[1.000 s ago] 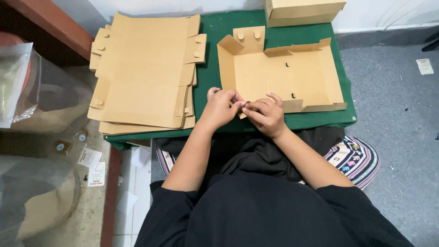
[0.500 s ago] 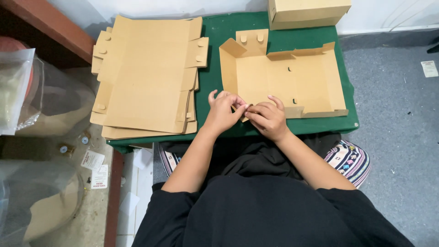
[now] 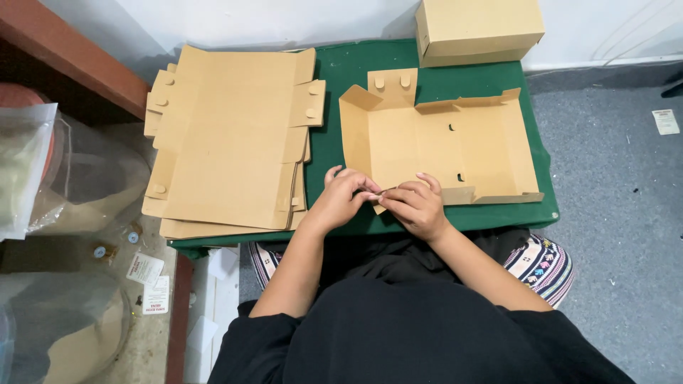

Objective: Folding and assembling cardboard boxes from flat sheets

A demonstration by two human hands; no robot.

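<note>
A single head-worn camera looks steeply down from close above, facing the green cloth-covered desk (image 3: 341,71) filling the frame's upper centre.

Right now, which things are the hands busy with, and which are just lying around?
Busy with:
half-folded box
left hand
right hand

Lying around:
stack of flat cardboard
finished box
plastic bags
</note>
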